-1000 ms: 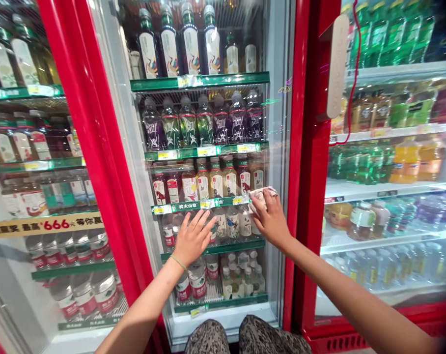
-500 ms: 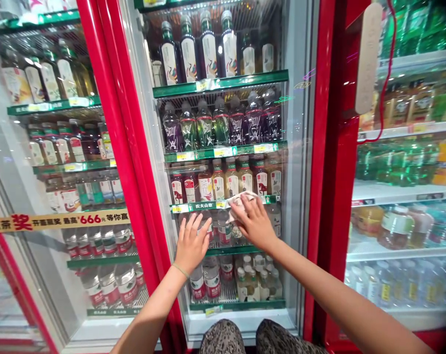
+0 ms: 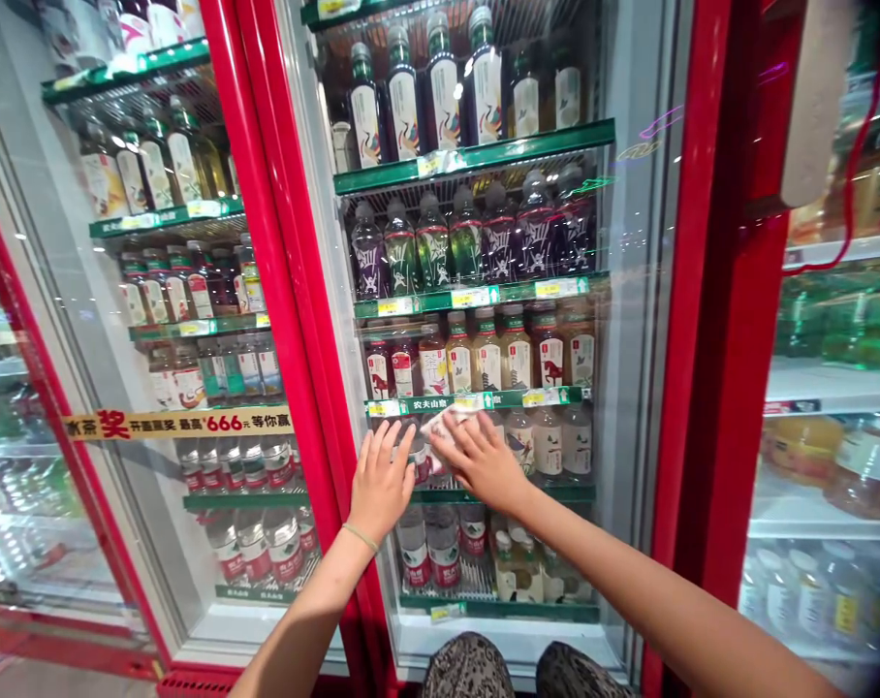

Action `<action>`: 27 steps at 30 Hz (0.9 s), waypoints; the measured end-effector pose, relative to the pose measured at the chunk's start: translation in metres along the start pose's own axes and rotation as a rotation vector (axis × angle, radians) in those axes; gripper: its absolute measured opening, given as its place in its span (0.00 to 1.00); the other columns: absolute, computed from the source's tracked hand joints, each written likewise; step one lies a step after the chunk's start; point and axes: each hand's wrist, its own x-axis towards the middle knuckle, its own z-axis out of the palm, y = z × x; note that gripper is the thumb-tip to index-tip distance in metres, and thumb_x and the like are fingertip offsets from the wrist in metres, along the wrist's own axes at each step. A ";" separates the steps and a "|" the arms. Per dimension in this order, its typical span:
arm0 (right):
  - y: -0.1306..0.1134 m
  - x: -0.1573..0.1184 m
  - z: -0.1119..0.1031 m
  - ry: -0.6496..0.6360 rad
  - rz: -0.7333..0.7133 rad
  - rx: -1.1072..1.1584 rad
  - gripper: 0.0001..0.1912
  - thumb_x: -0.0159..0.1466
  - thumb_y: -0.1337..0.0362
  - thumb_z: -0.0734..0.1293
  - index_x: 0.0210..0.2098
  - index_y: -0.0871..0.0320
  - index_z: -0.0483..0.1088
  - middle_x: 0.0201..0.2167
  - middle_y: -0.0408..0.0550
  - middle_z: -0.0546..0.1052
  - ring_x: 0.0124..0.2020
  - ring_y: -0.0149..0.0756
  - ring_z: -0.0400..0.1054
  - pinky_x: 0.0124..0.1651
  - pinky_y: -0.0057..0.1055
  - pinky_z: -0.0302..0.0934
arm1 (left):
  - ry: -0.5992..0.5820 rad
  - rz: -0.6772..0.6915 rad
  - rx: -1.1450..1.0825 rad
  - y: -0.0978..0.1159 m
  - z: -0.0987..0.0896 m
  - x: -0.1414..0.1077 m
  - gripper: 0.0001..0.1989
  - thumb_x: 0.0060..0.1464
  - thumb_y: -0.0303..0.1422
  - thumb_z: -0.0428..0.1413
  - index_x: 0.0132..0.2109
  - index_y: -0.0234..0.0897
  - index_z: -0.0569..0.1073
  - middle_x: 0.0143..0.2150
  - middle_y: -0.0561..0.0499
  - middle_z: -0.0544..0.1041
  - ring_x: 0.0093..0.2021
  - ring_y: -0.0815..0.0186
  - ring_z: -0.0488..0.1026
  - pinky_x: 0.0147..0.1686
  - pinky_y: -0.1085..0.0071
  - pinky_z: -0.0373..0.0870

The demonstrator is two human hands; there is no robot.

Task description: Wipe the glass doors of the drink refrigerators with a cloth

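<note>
Right hand [image 3: 482,463], fingers curled, presses what looks a soft, light crumpled cloth [image 3: 444,425] to a drinks cooler's glass door [image 3: 633,320], left hand [image 3: 382,483] open and empty.

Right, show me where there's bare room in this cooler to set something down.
Bare wire rack shows on the bottom shelf, between the red-labelled water bottles and the small bottles. The white ledge below is bare too. Crowded: the packed bottles on the shelves above.

Yellow banner [image 3: 178,423] reads "666元"; green shelf strip [image 3: 431,405] "农夫山泉".
</note>
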 end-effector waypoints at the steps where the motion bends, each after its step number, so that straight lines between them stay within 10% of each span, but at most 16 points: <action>1: -0.009 -0.002 0.004 -0.018 -0.088 0.018 0.36 0.67 0.57 0.68 0.72 0.52 0.57 0.73 0.56 0.60 0.68 0.51 0.60 0.74 0.55 0.47 | -0.003 0.005 0.005 -0.002 -0.002 -0.002 0.36 0.65 0.31 0.55 0.75 0.40 0.54 0.68 0.40 0.69 0.71 0.49 0.63 0.71 0.48 0.59; 5: -0.024 0.003 0.008 -0.075 -0.295 0.072 0.30 0.67 0.60 0.67 0.68 0.53 0.62 0.72 0.49 0.63 0.67 0.44 0.61 0.73 0.47 0.52 | -0.002 0.051 0.017 -0.019 -0.017 -0.009 0.38 0.64 0.28 0.53 0.77 0.41 0.49 0.68 0.41 0.70 0.70 0.53 0.64 0.70 0.52 0.60; 12: -0.026 0.065 0.008 0.047 -0.041 0.088 0.40 0.66 0.59 0.69 0.74 0.56 0.53 0.76 0.58 0.53 0.72 0.53 0.54 0.76 0.57 0.41 | 0.003 0.014 0.085 -0.046 -0.040 -0.008 0.32 0.64 0.27 0.53 0.73 0.39 0.60 0.67 0.41 0.71 0.70 0.52 0.65 0.70 0.51 0.61; 18: -0.058 0.045 0.041 0.012 -0.486 0.077 0.29 0.64 0.60 0.69 0.64 0.56 0.67 0.66 0.51 0.71 0.65 0.44 0.64 0.73 0.49 0.50 | 0.002 0.000 0.109 -0.058 -0.049 -0.018 0.28 0.64 0.27 0.54 0.70 0.37 0.65 0.65 0.41 0.72 0.69 0.51 0.65 0.70 0.51 0.60; 27: -0.035 0.101 0.015 0.054 -0.287 0.034 0.32 0.69 0.59 0.66 0.70 0.59 0.59 0.72 0.59 0.61 0.69 0.50 0.59 0.74 0.54 0.47 | 0.015 -0.040 0.088 -0.061 -0.053 -0.012 0.31 0.65 0.30 0.53 0.73 0.38 0.59 0.66 0.40 0.71 0.70 0.52 0.64 0.70 0.51 0.61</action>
